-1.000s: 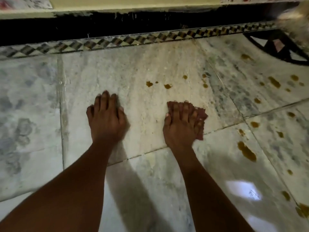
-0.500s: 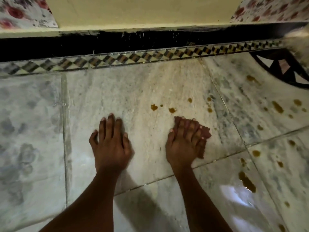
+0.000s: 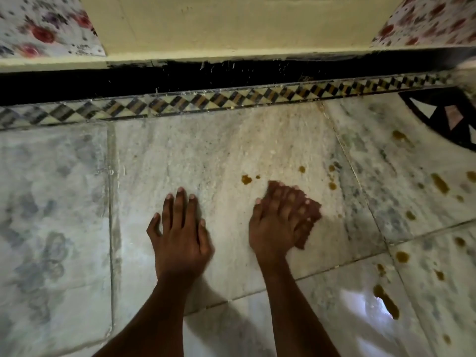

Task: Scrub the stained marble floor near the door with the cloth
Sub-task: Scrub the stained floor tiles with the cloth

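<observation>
Most of floor [image 3: 206, 150] judged unscrubbed: brown stains [image 3: 439, 182] scattered rightward, one spot [image 3: 246, 179] just ahead of right hand [image 3: 273, 222]. Flat on marble, fingers straight, holding nothing: left hand [image 3: 180, 233]. Pressed beneath flat right hand: cloth [image 3: 313, 210], edge showing at right.

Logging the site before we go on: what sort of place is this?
Likely a home's doorway: a stained marble floor, a patterned tile border along a black threshold, and what looks like a yellow door beyond it.
</observation>
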### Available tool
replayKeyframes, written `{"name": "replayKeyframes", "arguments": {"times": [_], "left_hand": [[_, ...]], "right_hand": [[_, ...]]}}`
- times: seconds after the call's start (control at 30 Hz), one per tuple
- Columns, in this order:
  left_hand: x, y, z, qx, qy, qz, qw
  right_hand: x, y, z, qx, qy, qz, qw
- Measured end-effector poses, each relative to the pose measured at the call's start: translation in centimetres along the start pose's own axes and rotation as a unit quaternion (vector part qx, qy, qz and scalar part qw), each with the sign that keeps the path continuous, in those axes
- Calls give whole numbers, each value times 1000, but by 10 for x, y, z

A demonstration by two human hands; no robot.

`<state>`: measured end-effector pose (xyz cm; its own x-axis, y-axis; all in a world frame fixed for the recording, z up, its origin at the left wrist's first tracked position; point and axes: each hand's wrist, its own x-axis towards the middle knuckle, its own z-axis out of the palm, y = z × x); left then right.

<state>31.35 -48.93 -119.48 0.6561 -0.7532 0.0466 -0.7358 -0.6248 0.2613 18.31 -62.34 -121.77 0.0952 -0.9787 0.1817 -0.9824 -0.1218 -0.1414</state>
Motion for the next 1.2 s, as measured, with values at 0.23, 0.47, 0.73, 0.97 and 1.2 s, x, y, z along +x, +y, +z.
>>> {"name": "replayKeyframes", "arguments": {"times": [0.23, 0.47, 0.73, 0.97, 1.2], "left_hand": [[2, 1, 0, -4, -15, -8, 1000], [1, -1, 4, 1, -29, -8, 1000], [1, -2, 8, 4, 5, 3, 1000], [1, -3, 12, 2, 18, 5, 1000], [0, -3, 12, 19, 14, 10, 1000]], "right_hand": [[-17, 82, -38, -4, -79, -251, 965], [52, -20, 18, 23, 16, 7, 1000], [23, 35, -16, 23, -40, -198, 979], [64, -49, 23, 49, -13, -90, 995], [38, 34, -9, 55, -54, -212, 974]]}}
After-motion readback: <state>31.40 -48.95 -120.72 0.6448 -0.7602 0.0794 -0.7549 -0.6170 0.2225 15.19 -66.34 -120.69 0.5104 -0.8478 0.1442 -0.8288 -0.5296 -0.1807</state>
